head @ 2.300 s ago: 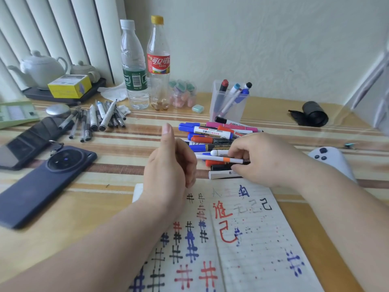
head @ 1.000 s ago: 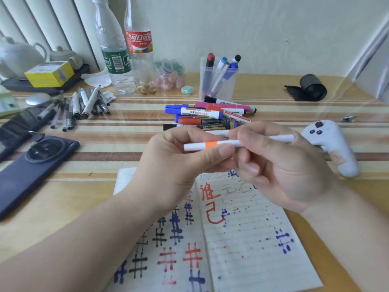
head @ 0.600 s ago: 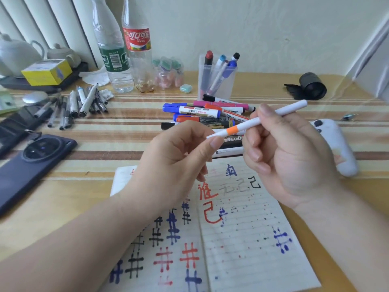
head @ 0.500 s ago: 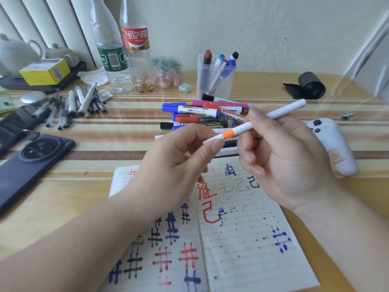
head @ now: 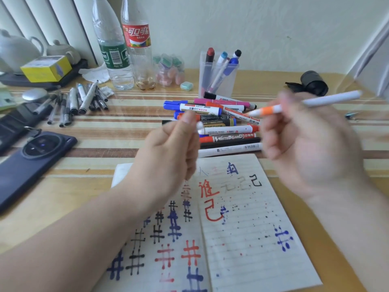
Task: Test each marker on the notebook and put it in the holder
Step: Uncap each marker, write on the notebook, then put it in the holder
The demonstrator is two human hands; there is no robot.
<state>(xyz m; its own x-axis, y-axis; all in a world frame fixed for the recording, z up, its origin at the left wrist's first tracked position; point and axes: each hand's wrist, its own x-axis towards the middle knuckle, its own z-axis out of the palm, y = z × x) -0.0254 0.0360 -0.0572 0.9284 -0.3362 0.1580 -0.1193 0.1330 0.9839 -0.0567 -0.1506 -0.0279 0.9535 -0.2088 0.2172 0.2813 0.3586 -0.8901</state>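
Pinching what looks like the white cap (head: 199,125), the left hand (head: 168,154) is held over the notebook's (head: 242,228) far edge, so the tip seems bared for testing. The orange-banded marker (head: 328,100) is gripped in the right hand (head: 307,148) above the notebook's far right corner. The holder (head: 217,81), carrying 4 markers, is set well beyond the notebook.

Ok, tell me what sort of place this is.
Likely a desk at home: a striped table against a plain wall, a teapot in front of blinds, plus a cola bottle and a phone.
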